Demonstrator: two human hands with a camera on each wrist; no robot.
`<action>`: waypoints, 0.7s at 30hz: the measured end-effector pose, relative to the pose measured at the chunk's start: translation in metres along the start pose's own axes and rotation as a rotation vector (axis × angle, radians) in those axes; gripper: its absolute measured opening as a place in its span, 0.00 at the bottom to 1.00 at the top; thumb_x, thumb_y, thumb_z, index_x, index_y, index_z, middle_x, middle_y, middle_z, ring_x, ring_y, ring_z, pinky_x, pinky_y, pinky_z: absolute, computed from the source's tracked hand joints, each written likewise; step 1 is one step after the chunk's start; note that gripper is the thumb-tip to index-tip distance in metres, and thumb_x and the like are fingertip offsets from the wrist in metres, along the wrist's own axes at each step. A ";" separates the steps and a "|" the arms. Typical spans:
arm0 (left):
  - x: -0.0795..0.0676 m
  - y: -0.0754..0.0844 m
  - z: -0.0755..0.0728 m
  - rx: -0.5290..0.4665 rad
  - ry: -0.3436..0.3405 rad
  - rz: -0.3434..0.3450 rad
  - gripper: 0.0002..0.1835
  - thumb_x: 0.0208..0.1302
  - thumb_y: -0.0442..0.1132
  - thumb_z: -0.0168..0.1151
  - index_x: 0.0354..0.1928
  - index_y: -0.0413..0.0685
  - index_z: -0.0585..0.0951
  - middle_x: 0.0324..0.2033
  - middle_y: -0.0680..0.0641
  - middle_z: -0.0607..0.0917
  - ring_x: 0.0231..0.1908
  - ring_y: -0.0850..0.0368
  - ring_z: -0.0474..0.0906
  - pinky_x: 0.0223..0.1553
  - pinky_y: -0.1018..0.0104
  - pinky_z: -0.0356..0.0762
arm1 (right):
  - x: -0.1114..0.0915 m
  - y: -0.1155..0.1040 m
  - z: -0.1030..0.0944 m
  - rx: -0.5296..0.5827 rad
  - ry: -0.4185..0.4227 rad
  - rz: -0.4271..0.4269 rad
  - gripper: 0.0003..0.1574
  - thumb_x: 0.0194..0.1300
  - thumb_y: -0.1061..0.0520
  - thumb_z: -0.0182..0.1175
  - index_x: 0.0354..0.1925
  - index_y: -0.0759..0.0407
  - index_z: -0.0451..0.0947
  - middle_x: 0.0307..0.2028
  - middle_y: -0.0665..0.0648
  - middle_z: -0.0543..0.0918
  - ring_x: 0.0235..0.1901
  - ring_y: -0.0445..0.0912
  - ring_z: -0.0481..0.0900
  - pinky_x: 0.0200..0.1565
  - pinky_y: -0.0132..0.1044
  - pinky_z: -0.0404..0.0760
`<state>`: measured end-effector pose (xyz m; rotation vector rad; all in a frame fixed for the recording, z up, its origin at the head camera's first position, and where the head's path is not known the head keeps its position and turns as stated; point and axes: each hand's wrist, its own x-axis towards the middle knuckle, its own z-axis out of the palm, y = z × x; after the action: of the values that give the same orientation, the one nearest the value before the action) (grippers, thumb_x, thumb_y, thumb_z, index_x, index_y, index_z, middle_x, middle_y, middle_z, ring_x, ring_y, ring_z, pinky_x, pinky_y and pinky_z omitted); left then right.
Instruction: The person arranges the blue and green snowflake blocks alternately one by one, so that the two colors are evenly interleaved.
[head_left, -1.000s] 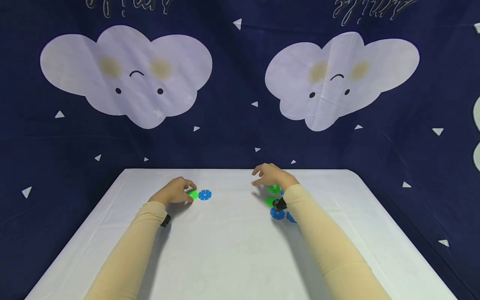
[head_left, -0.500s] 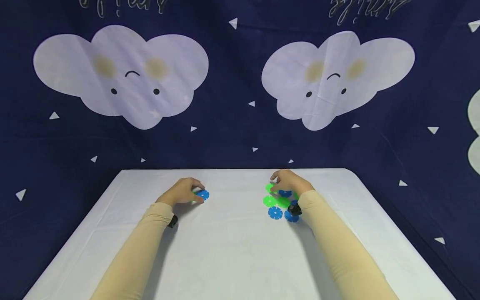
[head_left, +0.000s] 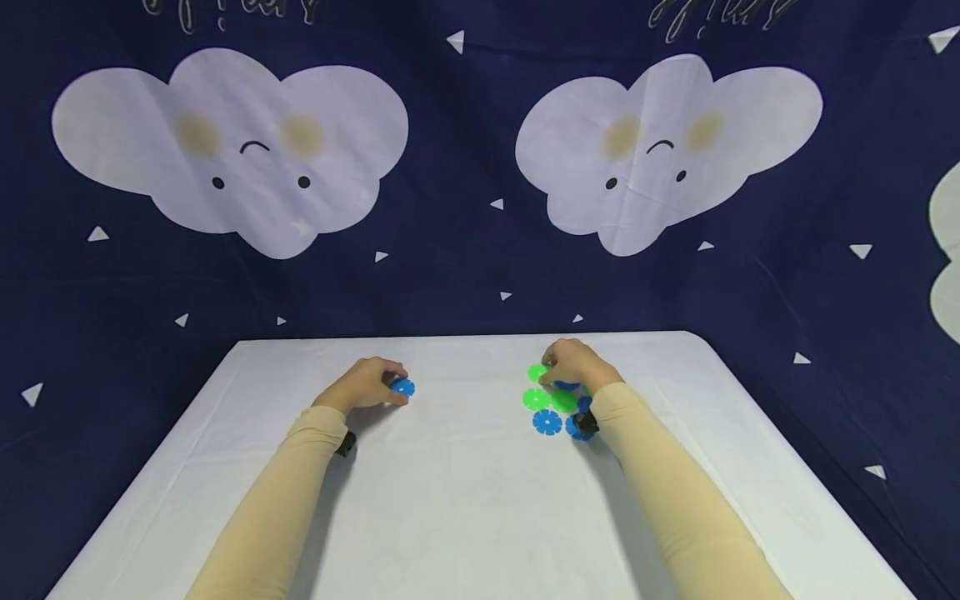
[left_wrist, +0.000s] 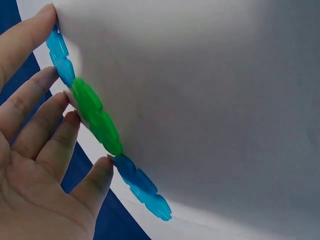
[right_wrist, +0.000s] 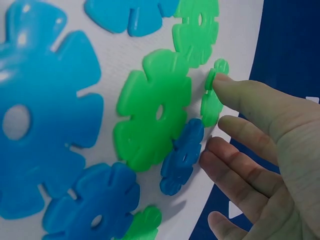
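Note:
In the head view, my left hand (head_left: 363, 383) curves over the table at left, with a blue snowflake disc (head_left: 405, 387) between its thumb and fingertips. A green disc (left_wrist: 97, 115) and a second blue disc (left_wrist: 142, 187) lie in line with it in the left wrist view, close to the other fingers. Most of that row is hidden from the head view by the hand. At right, my right hand (head_left: 576, 364) pinches a green snowflake disc (right_wrist: 212, 100), thumb on its face. A small-looking blue disc (right_wrist: 184, 157) lies right by the middle fingertips.
Several more blue and green discs lie around the right hand, among them a green disc (head_left: 536, 399) and a blue disc (head_left: 547, 422). The white table (head_left: 450, 500) ends at a dark blue curtain (head_left: 457, 167) with cloud prints.
The left hand has moved right, from the green disc onto the blue disc beside it. The right hand has moved right and come down to the green disc, its fingers closing in.

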<state>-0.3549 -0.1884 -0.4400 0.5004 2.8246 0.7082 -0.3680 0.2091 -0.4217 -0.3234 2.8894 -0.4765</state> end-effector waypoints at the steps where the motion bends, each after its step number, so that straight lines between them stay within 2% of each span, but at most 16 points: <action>1: 0.000 -0.001 0.000 -0.005 0.000 -0.002 0.30 0.63 0.45 0.80 0.64 0.42 0.85 0.74 0.35 0.76 0.75 0.33 0.70 0.77 0.38 0.69 | 0.001 0.000 0.001 -0.001 0.005 0.004 0.32 0.69 0.51 0.74 0.65 0.66 0.82 0.62 0.65 0.86 0.64 0.60 0.83 0.70 0.55 0.80; 9: 0.001 -0.002 -0.002 -0.017 0.011 0.027 0.25 0.62 0.43 0.80 0.58 0.42 0.87 0.71 0.34 0.80 0.71 0.34 0.76 0.74 0.40 0.74 | 0.001 -0.002 0.004 -0.015 0.034 0.039 0.31 0.69 0.51 0.75 0.64 0.65 0.83 0.63 0.64 0.87 0.64 0.59 0.84 0.70 0.54 0.80; 13: 0.002 0.001 -0.003 0.036 0.023 0.040 0.23 0.60 0.42 0.82 0.56 0.42 0.89 0.66 0.35 0.84 0.66 0.37 0.81 0.70 0.41 0.78 | 0.000 -0.003 0.005 -0.013 0.041 0.047 0.31 0.68 0.52 0.76 0.63 0.65 0.84 0.62 0.64 0.88 0.60 0.58 0.86 0.68 0.54 0.82; 17: 0.004 0.008 -0.007 0.107 0.022 0.011 0.21 0.57 0.42 0.84 0.53 0.44 0.91 0.58 0.39 0.90 0.58 0.41 0.85 0.65 0.41 0.82 | 0.000 -0.003 0.004 -0.001 0.035 0.060 0.30 0.67 0.53 0.76 0.63 0.65 0.85 0.61 0.64 0.88 0.57 0.57 0.88 0.66 0.53 0.84; 21: 0.006 0.015 -0.010 0.136 0.010 -0.030 0.21 0.55 0.41 0.85 0.51 0.45 0.92 0.55 0.40 0.91 0.58 0.41 0.86 0.65 0.40 0.81 | 0.000 -0.004 0.003 0.028 0.018 0.084 0.30 0.67 0.53 0.76 0.63 0.64 0.84 0.62 0.64 0.87 0.56 0.56 0.88 0.64 0.52 0.85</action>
<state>-0.3590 -0.1779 -0.4243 0.4763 2.8965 0.5163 -0.3668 0.2043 -0.4227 -0.1939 2.8973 -0.5069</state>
